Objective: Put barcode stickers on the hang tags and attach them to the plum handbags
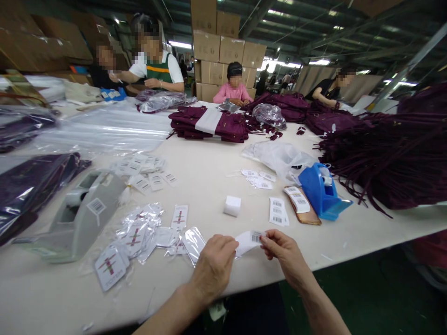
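Note:
Between my hands, over the front edge of the table, is a white strip (246, 243) with a barcode label at its right end. My left hand (215, 264) is closed at the strip's left end, fingers pressed together. My right hand (282, 251) pinches the barcode end between thumb and fingers. Just beyond stands a small white roll (232, 206). Barcode label sheets (278, 211) lie to the right, near a brown phone-like case (307, 215) with labels on it. Printed tags in clear sleeves (134, 236) are heaped left of my left hand.
A grey tape dispenser (82, 214) stands left, a blue one (323, 190) right. Folded maroon bags (209, 124) lie ahead; a large maroon pile (394, 158) is at right. Several people work across the white table (199, 172). Plastic bags and white tags lie about.

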`<state>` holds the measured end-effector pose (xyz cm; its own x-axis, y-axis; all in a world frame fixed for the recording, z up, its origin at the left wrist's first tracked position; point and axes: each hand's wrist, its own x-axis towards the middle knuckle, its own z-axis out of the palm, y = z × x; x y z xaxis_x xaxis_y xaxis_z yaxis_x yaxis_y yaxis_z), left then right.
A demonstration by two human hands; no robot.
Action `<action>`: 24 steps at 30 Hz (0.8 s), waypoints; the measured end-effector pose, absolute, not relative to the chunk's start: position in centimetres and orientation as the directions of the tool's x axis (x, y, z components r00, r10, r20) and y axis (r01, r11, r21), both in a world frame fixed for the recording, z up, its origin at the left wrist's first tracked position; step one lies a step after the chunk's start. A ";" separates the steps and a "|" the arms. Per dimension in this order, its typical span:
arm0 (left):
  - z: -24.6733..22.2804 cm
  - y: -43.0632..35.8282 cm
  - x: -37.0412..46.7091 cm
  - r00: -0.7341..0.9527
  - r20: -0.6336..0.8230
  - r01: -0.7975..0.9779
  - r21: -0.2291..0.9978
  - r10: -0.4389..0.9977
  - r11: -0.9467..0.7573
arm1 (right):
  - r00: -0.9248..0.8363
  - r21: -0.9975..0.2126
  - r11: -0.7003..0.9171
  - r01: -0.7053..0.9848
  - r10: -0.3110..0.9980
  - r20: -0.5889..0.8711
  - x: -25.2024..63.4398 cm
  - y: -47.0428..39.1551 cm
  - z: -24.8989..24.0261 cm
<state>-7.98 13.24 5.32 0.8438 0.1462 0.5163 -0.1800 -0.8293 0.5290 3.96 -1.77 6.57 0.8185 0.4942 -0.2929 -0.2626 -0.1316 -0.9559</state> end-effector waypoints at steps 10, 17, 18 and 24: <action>3.1 13.1 -8.0 0.979 0.180 -0.146 0.309 -0.093 -0.940 | 0.696 -0.904 -0.363 -0.226 0.589 -0.410 6.2 -0.3 5.5; 2.8 13.2 -7.9 0.980 0.167 -0.003 0.546 0.105 -0.838 | 0.772 -0.937 -0.245 -0.249 0.534 -0.345 5.6 0.5 4.9; 2.8 13.2 -7.9 0.981 0.167 -0.007 0.553 0.103 -0.833 | 0.770 -0.936 -0.256 -0.243 0.536 -0.347 5.4 0.6 4.9; 2.4 13.8 -8.7 0.969 0.246 -0.131 0.453 -0.018 -0.882 | 0.737 -0.936 -0.324 -0.135 0.599 -0.313 5.2 0.7 4.5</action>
